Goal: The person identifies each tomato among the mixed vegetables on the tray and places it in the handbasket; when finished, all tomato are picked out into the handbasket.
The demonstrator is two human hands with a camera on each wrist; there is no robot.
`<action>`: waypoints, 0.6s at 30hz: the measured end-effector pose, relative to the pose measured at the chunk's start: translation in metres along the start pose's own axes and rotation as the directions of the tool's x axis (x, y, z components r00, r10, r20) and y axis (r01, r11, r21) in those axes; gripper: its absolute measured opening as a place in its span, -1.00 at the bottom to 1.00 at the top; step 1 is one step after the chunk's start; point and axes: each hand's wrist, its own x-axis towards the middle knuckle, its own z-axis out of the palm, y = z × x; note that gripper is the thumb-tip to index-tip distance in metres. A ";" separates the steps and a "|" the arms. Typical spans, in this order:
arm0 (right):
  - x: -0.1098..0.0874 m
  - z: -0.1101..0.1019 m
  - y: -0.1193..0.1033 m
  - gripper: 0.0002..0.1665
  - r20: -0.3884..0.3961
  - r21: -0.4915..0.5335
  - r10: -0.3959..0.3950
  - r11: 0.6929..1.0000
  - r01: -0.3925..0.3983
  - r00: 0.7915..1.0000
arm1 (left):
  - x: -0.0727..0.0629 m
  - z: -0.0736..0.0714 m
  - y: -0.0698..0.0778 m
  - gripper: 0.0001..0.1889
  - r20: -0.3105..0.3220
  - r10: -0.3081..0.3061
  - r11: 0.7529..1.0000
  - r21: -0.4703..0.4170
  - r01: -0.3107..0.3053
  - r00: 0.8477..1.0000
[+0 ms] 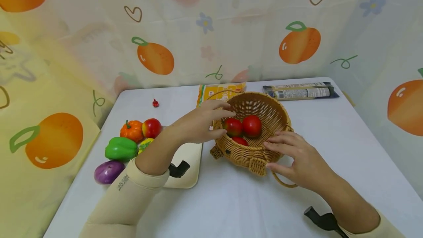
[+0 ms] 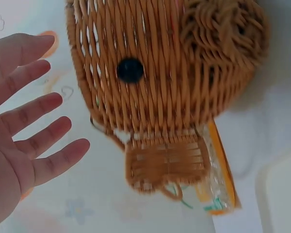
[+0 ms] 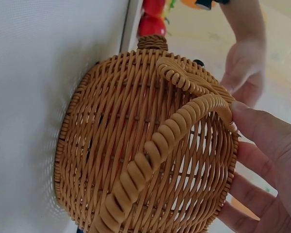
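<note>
A woven wicker basket (image 1: 241, 155) with ear-like flaps, a dark button eye (image 2: 130, 70) and a looped handle (image 3: 155, 150) stands on the table. Three round red fruits (image 1: 252, 126) lie inside it. At the basket's left rim, my left hand (image 1: 201, 122) hovers with fingers spread, and the left wrist view shows a gap between them and the wicker. My right hand (image 1: 302, 159) is at the opposite rim. Its fairly straight fingers reach over the edge, while the thumb (image 3: 254, 121) lies right by the handle's base. Neither palm encloses anything.
Left of the basket, a cream tray (image 1: 193, 172) lies partly under my left forearm. Around it sit an orange pumpkin (image 1: 132, 131), a red apple (image 1: 152, 127), a green pepper (image 1: 121, 149) and an eggplant (image 1: 108, 172). Behind are a yellow packet (image 1: 214, 93) and a long dark packet (image 1: 300, 91).
</note>
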 end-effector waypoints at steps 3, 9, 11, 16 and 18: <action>0.000 0.001 0.000 -0.32 -0.016 0.001 -0.017 1.000 0.017 1.000 | -0.013 -0.001 -0.009 -0.47 -0.009 -0.035 0.999 -0.008 0.035 0.999; -0.001 0.003 0.001 -0.30 -0.049 -0.017 -0.050 0.999 0.049 0.998 | -0.040 -0.001 -0.031 -0.45 -0.021 -0.112 0.993 -0.025 0.111 0.994; -0.001 0.002 0.001 -0.29 -0.048 -0.021 -0.049 0.999 0.048 0.998 | -0.049 -0.001 -0.038 -0.44 -0.021 -0.141 0.990 -0.024 0.140 0.990; -0.001 0.002 0.000 -0.29 -0.041 -0.019 -0.041 0.999 0.040 0.998 | -0.070 -0.004 -0.049 -0.44 -0.018 -0.199 0.980 -0.015 0.199 0.980; -0.001 0.002 0.000 -0.29 -0.037 -0.020 -0.039 0.999 0.038 0.999 | -0.078 -0.005 -0.054 -0.44 -0.015 -0.228 0.974 0.001 0.228 0.973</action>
